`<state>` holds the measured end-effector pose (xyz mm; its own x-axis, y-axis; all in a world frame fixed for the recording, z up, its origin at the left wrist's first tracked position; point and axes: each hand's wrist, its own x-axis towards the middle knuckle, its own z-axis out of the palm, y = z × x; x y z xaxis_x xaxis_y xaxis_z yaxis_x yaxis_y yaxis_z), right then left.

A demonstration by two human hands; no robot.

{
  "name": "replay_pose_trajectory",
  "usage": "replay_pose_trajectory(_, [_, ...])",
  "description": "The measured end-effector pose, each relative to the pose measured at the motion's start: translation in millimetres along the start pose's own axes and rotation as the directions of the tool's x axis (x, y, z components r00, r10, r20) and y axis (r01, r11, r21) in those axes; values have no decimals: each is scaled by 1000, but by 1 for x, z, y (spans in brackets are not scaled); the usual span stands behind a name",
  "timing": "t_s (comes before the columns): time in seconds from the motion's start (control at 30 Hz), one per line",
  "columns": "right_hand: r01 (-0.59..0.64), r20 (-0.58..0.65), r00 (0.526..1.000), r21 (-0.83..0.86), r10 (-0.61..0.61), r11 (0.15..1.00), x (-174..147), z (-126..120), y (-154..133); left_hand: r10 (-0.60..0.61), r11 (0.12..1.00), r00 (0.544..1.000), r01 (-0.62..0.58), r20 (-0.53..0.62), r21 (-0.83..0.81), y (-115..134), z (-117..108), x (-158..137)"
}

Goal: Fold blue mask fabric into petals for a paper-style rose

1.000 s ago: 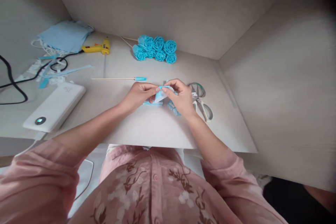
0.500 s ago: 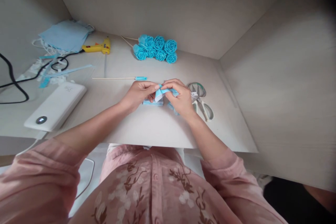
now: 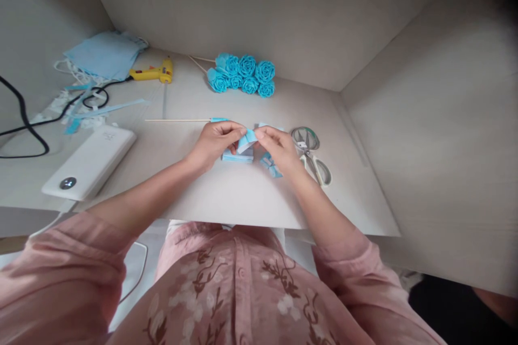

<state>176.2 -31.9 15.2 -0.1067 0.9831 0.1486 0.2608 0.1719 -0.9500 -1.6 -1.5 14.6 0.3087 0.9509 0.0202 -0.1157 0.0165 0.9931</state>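
Observation:
Between both hands is a small piece of blue-and-white mask fabric (image 3: 246,141), folded over at its top. My left hand (image 3: 216,143) pinches its left side between thumb and fingers. At its upper right corner, my right hand (image 3: 279,146) closes thumb and fingertips on the fabric. Beneath the hands lies a stack of cut blue pieces (image 3: 238,156), partly covered. Small blue scraps (image 3: 271,165) lie under my right hand. A thin wooden stick (image 3: 178,120) with a blue wrapped tip rests just beyond my left hand.
Scissors (image 3: 309,159) and a roll of tape (image 3: 305,137) lie to the right. Several blue fabric roses (image 3: 246,75) on sticks rest at the back. A yellow glue gun (image 3: 154,74), face masks (image 3: 105,54) and a white power bank (image 3: 91,164) are on the left. Panels enclose the desk.
My right hand has shifted its grip to the fabric's corner, its fingers less curled over it. More of the scraps under it now shows. The view has shifted slightly.

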Motion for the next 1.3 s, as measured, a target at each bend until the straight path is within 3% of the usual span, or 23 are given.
replay_pose_trajectory(0.13, [-44, 34, 998, -48, 46, 998, 0, 4, 3, 7, 1000, 1000, -7, 19, 7, -2, 0, 0])
replay_pose_trajectory(0.27, [-77, 35, 997, 55, 75, 996, 2, 3, 6, 1, 1000, 999, -1, 35, 0, -1, 0, -2])
replay_pose_trajectory(0.43, [-40, -43, 998, 85, 44, 996, 4, 1, 6, -48, 998, 998, 49, 39, -29, 0, 1, -2])
replay_pose_trajectory(0.6, [-11, -41, 999, 43, 12, 999, 4, 0, 8, -97, 989, 993, 105, 74, -107, 1, 1, -1])
replay_pose_trajectory(0.9, [25, -51, 998, 13, -24, 1000, 5, 0, 9, -44, 999, 993, 40, 110, 37, -1, -1, -2])
replay_pose_trajectory(1.13, [35, -14, 999, 26, -35, 999, 3, 0, 9, -55, 994, 987, 40, 153, 100, 1, 2, -4])
replay_pose_trajectory(1.3, [33, -50, 998, 41, -31, 999, 2, 4, 8, -66, 989, 978, 38, 200, 144, 1, 4, -6])
